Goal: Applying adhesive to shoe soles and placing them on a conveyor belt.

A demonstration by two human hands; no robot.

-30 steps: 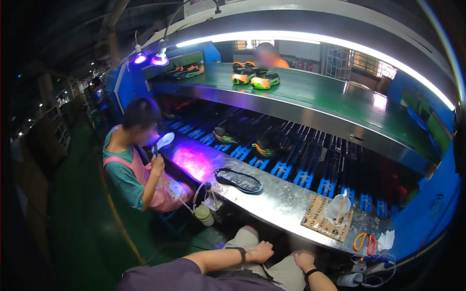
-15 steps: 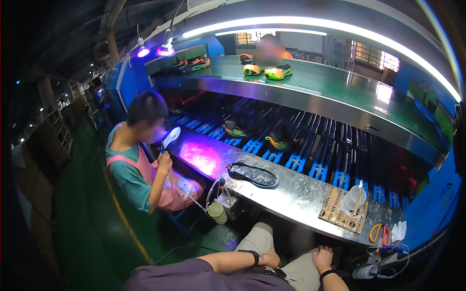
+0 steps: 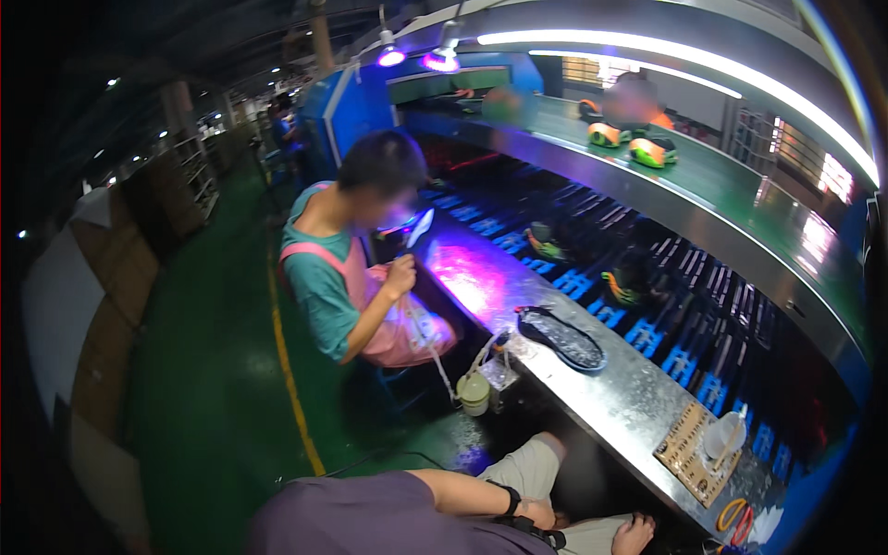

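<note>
My left hand [image 3: 536, 512] rests on my left thigh, below a dark wristband. Its fingers are turned down and too hidden to read. My right hand [image 3: 635, 534] lies on my other thigh near the lower edge, fingers laid out, holding nothing. Both hands are apart from the metal bench [image 3: 592, 393]. On the bench lies a dark shoe sole [image 3: 561, 339] with a whitish, shiny inside. Closer to me, a white cup [image 3: 721, 435] with a stick stands on a piece of cardboard [image 3: 680, 455].
A co-worker [image 3: 342, 250] in a pink apron sits at left, holding up a pale flat piece [image 3: 420, 228] under purple lamps. Shoes ride the green upper belt [image 3: 712, 180]; others sit on a dark lower conveyor. Scissors [image 3: 735, 518] and a lidded jar [image 3: 474, 393] are nearby.
The view has turned left, shifting the bench and co-worker rightward in the picture. My hands stay on my thighs. The co-worker still holds the pale piece.
</note>
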